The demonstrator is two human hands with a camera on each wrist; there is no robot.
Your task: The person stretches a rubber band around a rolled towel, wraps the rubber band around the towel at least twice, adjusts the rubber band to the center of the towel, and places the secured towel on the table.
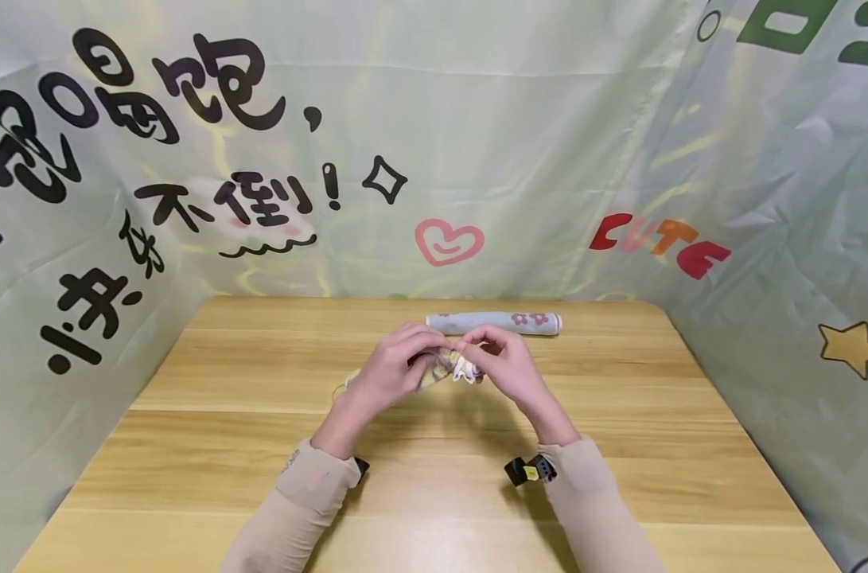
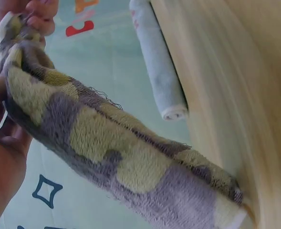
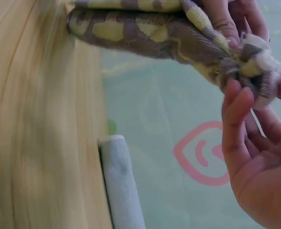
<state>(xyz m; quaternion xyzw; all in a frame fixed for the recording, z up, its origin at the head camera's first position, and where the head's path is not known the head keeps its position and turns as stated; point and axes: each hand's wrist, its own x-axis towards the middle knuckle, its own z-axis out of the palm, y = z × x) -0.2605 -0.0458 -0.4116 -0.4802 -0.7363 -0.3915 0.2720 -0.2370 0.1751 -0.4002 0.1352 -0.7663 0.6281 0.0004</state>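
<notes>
A small plush towel [image 1: 434, 379], patterned in pale yellow and grey-purple, hangs between both hands above the table. My left hand [image 1: 389, 368] grips it just below one end, thumb and fingers bent round the cloth. At the bunched end, my right hand [image 1: 511, 368] pinches the fabric with thumb and fingertips. That end is crumpled, with the white edge [image 1: 465, 369] folded outward. In the left wrist view the long body of the towel [image 2: 130, 152] slants down toward the table, a seam or fold running along it. A thin orange loop [image 1: 336, 391] shows near its lower end.
A rolled grey-blue towel [image 1: 494, 322] with pink flowers lies at the back of the wooden table [image 1: 262, 446]. Printed curtains [image 1: 534, 159] stand behind and along both sides. Wrist cameras [image 1: 530, 471] sit at the cuffs.
</notes>
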